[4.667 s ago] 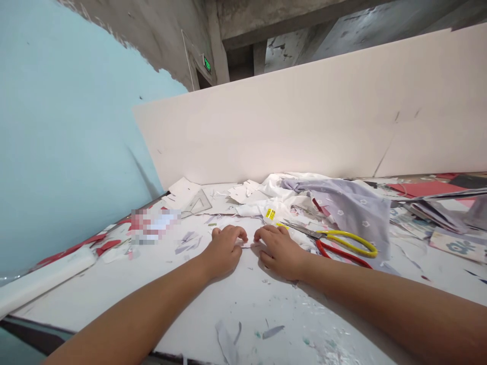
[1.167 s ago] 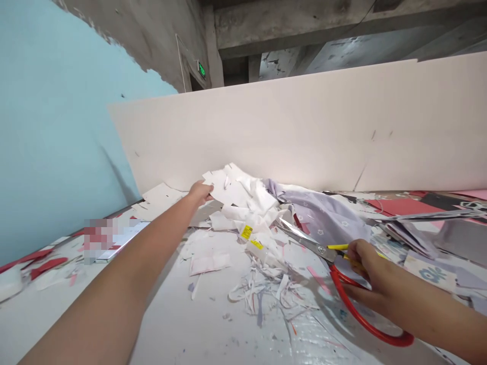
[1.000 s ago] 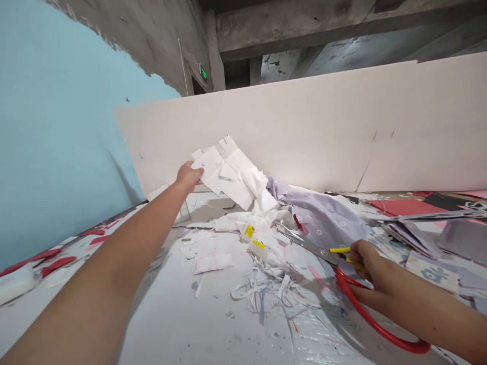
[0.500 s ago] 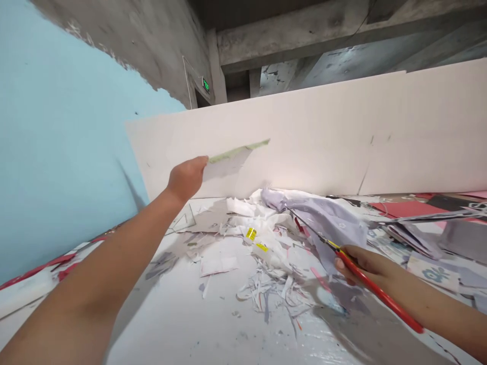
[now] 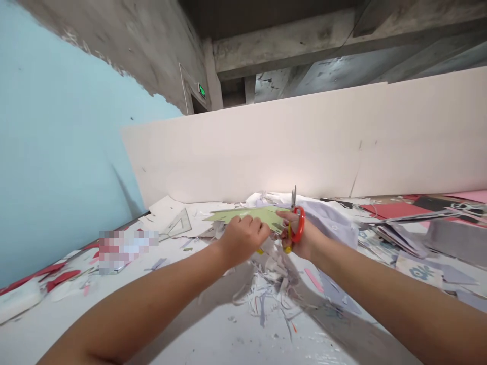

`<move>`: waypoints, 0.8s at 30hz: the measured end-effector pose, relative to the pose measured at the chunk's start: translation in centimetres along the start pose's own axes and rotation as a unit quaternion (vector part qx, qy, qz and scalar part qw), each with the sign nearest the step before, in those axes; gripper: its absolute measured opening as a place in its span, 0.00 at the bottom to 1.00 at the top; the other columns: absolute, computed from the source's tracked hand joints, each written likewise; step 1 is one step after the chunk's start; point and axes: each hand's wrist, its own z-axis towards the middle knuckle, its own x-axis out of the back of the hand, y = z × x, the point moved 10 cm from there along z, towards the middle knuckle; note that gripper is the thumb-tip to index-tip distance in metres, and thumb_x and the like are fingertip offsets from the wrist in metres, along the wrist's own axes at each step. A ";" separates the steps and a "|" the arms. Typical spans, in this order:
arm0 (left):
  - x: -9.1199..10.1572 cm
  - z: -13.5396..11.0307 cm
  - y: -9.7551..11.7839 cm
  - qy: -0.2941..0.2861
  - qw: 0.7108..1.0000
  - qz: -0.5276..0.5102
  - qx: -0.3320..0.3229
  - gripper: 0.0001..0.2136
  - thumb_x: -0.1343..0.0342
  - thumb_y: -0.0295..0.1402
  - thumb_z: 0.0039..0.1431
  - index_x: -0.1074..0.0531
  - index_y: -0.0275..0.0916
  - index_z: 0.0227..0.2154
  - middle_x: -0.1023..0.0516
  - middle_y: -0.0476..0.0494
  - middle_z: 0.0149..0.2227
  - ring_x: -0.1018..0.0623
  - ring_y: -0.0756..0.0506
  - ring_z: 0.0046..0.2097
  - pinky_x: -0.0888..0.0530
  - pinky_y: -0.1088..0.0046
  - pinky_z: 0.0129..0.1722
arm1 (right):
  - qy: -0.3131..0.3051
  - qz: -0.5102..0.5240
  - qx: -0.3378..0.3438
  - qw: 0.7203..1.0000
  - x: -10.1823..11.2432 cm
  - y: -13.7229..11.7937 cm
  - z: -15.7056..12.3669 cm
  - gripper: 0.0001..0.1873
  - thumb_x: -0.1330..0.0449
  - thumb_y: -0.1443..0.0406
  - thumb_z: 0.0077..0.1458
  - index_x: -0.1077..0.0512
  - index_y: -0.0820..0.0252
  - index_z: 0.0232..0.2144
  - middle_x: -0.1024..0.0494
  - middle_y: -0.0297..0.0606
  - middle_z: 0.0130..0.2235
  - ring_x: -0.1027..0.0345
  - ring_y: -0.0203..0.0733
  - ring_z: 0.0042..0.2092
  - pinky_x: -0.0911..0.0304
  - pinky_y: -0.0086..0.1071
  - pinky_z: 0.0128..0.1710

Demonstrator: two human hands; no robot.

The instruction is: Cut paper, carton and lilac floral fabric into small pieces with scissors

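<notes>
Left hand [image 5: 243,237], fingers clamped on pale green paper [image 5: 254,215], now beside right hand [image 5: 300,241], fingers closed round red-handled scissors [image 5: 299,224].

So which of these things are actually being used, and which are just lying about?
In use: left hand, pale green sheet, right hand, red-and-yellow scissors.
Lying about: clear set square, lilac floral fabric, white paper scraps, red card.
</notes>
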 end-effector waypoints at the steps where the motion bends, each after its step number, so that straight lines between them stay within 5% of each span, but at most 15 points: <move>1: 0.8 -0.2 0.5 0.032 0.999 -0.008 -0.018 0.09 0.57 0.21 0.55 0.33 0.36 0.33 0.28 0.43 0.27 0.30 0.47 0.29 0.42 0.71 0.24 | 0.014 0.001 0.000 1.000 0.0 0.3 0.9 0.14 0.46 0.57 0.55 0.34 0.65 0.36 0.27 0.40 0.36 0.34 0.34 0.28 0.37 0.28 0.22; 5: 3.4 -2.5 1.8 0.133 0.983 -0.089 -0.088 0.08 0.54 0.24 0.54 0.33 0.42 0.33 0.27 0.44 0.32 0.30 0.47 0.32 0.42 0.71 0.28 | 0.034 0.004 0.029 0.999 0.0 0.6 2.4 0.17 0.46 0.61 0.58 0.36 0.62 0.48 0.32 0.41 0.48 0.34 0.42 0.45 0.35 0.42 0.43; 8: 0.4 -4.2 -0.5 -0.003 0.958 -0.283 0.051 0.08 0.54 0.34 0.56 0.33 0.39 0.26 0.29 0.44 0.26 0.32 0.48 0.28 0.42 0.71 0.27 | 0.038 0.009 0.086 0.996 0.2 -0.7 1.9 0.14 0.45 0.63 0.56 0.35 0.61 0.45 0.29 0.39 0.42 0.32 0.39 0.39 0.33 0.37 0.36; 9: -1.9 -5.3 -1.5 -0.084 0.914 -0.371 0.141 0.13 0.56 0.40 0.57 0.34 0.38 0.24 0.30 0.45 0.25 0.33 0.48 0.27 0.42 0.72 0.26 | 0.037 0.011 0.108 0.993 0.1 -1.4 1.5 0.12 0.42 0.64 0.53 0.34 0.59 0.42 0.28 0.35 0.37 0.32 0.37 0.34 0.34 0.33 0.31; 10: -4.4 -6.7 -1.9 -0.162 0.838 -0.467 0.232 0.17 0.58 0.45 0.57 0.33 0.37 0.25 0.31 0.45 0.24 0.33 0.49 0.25 0.43 0.72 0.24 | 0.033 0.014 0.130 0.991 0.0 -2.0 1.1 0.12 0.40 0.65 0.50 0.35 0.58 0.38 0.29 0.32 0.31 0.34 0.34 0.28 0.36 0.30 0.26; 12: -7.8 -9.3 -1.0 -0.247 0.618 -0.656 0.358 0.22 0.61 0.52 0.56 0.33 0.37 0.32 0.29 0.44 0.28 0.32 0.50 0.24 0.42 0.74 0.23 | 0.019 0.017 0.169 0.985 -0.7 -3.1 0.2 0.15 0.36 0.67 0.41 0.39 0.56 0.30 0.35 0.25 0.22 0.39 0.32 0.22 0.42 0.26 0.19; 14: -8.5 -9.3 0.3 -0.220 0.396 -0.806 0.382 0.22 0.57 0.54 0.53 0.34 0.40 0.37 0.27 0.43 0.37 0.29 0.50 0.27 0.41 0.75 0.24 | -0.001 0.015 0.193 0.981 -1.4 -3.8 -0.6 0.19 0.35 0.66 0.35 0.42 0.56 0.27 0.38 0.23 0.20 0.42 0.31 0.20 0.46 0.24 0.16; 16: -8.0 -8.0 0.7 -0.160 0.239 -0.892 0.348 0.21 0.50 0.53 0.48 0.33 0.41 0.35 0.27 0.42 0.40 0.28 0.50 0.29 0.40 0.76 0.24 | -0.017 0.008 0.207 0.978 -2.0 -4.1 -1.1 0.21 0.35 0.64 0.32 0.44 0.56 0.26 0.39 0.23 0.19 0.43 0.31 0.19 0.48 0.24 0.15; 17: -7.7 -7.5 0.8 -0.143 0.190 -0.913 0.331 0.21 0.47 0.53 0.46 0.32 0.39 0.32 0.26 0.42 0.38 0.29 0.50 0.27 0.40 0.76 0.23 | -0.021 0.001 0.212 0.977 -2.1 -4.1 -1.3 0.21 0.35 0.64 0.32 0.44 0.56 0.26 0.39 0.23 0.19 0.43 0.30 0.19 0.49 0.23 0.15; 19: -7.8 -7.2 1.1 -0.144 0.141 -0.921 0.333 0.20 0.46 0.50 0.45 0.31 0.35 0.27 0.26 0.42 0.30 0.31 0.52 0.23 0.40 0.76 0.22 | -0.025 -0.019 0.220 0.975 -2.0 -4.1 -1.4 0.22 0.34 0.64 0.31 0.44 0.56 0.26 0.39 0.23 0.19 0.43 0.30 0.19 0.49 0.23 0.15; 24: -9.9 -8.3 0.2 -0.133 0.149 -0.872 0.447 0.11 0.48 0.34 0.52 0.33 0.32 0.19 0.28 0.44 0.20 0.32 0.54 0.17 0.40 0.79 0.19 | -0.038 -0.067 0.198 0.977 -0.9 -3.3 -0.7 0.15 0.37 0.61 0.40 0.41 0.56 0.27 0.40 0.22 0.18 0.47 0.27 0.18 0.50 0.21 0.15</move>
